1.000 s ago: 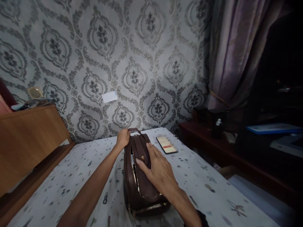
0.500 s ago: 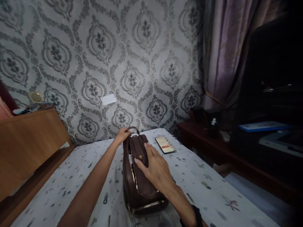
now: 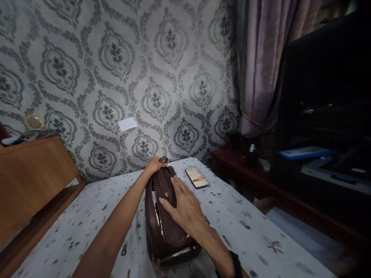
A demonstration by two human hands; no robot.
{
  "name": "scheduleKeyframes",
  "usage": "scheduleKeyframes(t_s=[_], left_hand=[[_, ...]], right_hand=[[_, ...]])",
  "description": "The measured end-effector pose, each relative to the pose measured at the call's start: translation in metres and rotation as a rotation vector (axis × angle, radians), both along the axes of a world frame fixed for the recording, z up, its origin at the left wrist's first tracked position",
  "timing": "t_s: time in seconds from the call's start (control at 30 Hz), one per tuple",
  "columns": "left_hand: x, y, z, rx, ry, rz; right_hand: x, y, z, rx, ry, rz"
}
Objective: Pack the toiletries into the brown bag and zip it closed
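Observation:
A dark brown leather bag (image 3: 162, 231) with gold zippers rests on the patterned white sheet (image 3: 95, 227). One zipper on its left side is partly undone, and something pale shows inside. At the bag's far end, my left hand (image 3: 155, 165) is closed round the base of the handle (image 3: 164, 159). My right hand (image 3: 185, 204) lies flat over the bag's top and right side, thumb apart from the fingers, beside a gold stud. A phone (image 3: 197, 177) with a lit screen lies on the sheet, right of the bag.
A wooden headboard (image 3: 37, 166) stands at the left. Behind is a patterned wall with a white switch plate (image 3: 127, 123). To the right are a dark red table (image 3: 220, 156) with a small bottle (image 3: 252, 156), a blue-edged item (image 3: 304, 153) and a purple curtain (image 3: 261, 58).
My left hand has closed further round the handle, which now stands lower and folded into the fingers. The view has turned slightly right. My right hand stays on the bag.

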State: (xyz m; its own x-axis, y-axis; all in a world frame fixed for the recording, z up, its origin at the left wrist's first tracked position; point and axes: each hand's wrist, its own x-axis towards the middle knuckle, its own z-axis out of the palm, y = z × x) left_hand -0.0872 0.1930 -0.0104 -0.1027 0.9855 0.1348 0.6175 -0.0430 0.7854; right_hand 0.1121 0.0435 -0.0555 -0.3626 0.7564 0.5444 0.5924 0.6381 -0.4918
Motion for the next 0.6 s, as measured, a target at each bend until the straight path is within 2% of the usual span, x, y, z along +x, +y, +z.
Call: scheduleKeyframes(t_s=[0.27,0.43,0.6], left_hand=[[-0.004,-0.005,0.000,0.007,-0.014,0.019],[-0.004,-0.018,0.003,0.082,-0.078,-0.057],[-0.006,-0.023,0.010,0.076,-0.107,-0.139]], right_hand=[[0.001,0.002,0.001,0.082,0.028,0.018],[0.001,0.000,0.005,0.083,0.001,-0.008],[0.001,0.000,0.005,0.052,-0.012,-0.014]])
